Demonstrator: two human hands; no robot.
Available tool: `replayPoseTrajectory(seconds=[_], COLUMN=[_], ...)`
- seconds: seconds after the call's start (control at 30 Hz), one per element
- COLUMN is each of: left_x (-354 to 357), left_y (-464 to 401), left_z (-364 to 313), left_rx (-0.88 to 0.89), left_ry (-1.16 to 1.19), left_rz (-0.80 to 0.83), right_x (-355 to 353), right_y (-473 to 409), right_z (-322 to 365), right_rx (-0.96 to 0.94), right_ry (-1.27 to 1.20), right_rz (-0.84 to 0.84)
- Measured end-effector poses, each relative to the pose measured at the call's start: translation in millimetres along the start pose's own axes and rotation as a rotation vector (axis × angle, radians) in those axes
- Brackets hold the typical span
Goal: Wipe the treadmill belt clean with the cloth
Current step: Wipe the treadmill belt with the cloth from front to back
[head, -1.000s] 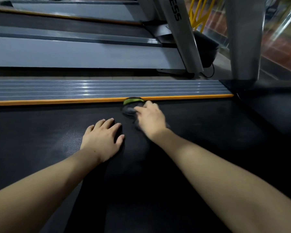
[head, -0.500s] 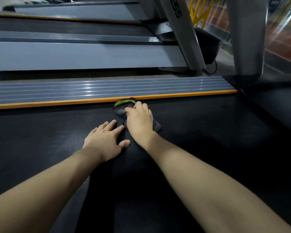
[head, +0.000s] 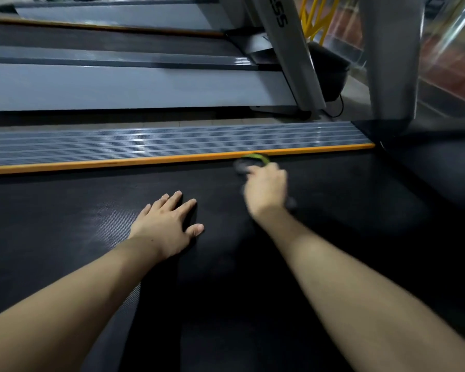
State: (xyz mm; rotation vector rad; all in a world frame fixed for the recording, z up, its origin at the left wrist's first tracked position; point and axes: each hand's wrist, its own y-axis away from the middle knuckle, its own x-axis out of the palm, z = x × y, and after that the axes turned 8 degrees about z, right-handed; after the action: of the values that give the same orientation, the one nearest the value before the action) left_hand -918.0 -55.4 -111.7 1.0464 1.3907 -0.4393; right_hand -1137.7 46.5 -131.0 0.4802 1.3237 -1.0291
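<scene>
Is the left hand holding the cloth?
No, the left hand lies flat and empty on the belt; the cloth is under the right hand.

Right hand motion-blurred, covers most of cloth; grip unclear.

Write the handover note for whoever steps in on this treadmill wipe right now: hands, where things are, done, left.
Left hand: flat on the treadmill belt, fingers spread, holding nothing.
Right hand: on the cloth, blurred with motion, so the grip itself cannot be read.
Cloth: dark with a green edge, on the belt at its far side, right against the orange strip of the ribbed side rail.
Done: cannot tell how much is cleaned; the belt looks evenly dark.
Left: carry on wiping across the belt, including the near area under the arms and the right end.
</scene>
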Motion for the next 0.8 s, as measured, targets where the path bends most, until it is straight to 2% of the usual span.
replayPoseTrajectory(seconds=[0.1,0.2,0.23,0.37,0.43,0.47,0.53,0.63,0.73,0.8], left_x=[-0.2,-1.1,-1.3,0.9,0.1,-0.2,-1.5,-2.4,-1.6,-1.5], left_y=[0.8,1.5,1.5,2.0,2.7,3.3,3.1,1.8,2.7,3.5], left_z=[-1.1,-1.0,-0.4,0.0,0.4,0.4,-0.5,-1.4,-2.2,-2.1], left_rx=[-0.007,-0.016,-0.016,-0.015,-0.017,-0.02,-0.021,-0.026,-0.026,-0.03], left_ry=[0.015,0.015,0.015,0.006,0.016,0.023,0.024,0.011,0.015,0.023], left_rz=[0.025,0.036,0.037,0.021,0.031,0.039,0.043,0.047,0.05,0.048], right_x=[0.7,-11.8,-15.5,-38.6,-32.0,-23.5,-9.9,-0.7,-17.9,-24.9], right_y=[39.4,16.6,1.0,-18.9,-16.7,-14.0,4.8,54.0,47.8,19.4], right_z=[45.0,-6.1,-35.9,-132.2,-119.7,-99.8,-41.3,28.9,-0.5,-56.3], right_rx=[-0.28,-0.437,-0.389,0.059,0.174,0.174,0.073,-0.216,-0.396,-0.325], right_ry=[-0.116,-0.02,0.019,0.096,0.11,0.088,-0.049,-0.114,-0.115,-0.004], right_rz=[0.026,-0.008,-0.022,-0.041,-0.045,-0.035,0.036,0.039,0.008,-0.036])
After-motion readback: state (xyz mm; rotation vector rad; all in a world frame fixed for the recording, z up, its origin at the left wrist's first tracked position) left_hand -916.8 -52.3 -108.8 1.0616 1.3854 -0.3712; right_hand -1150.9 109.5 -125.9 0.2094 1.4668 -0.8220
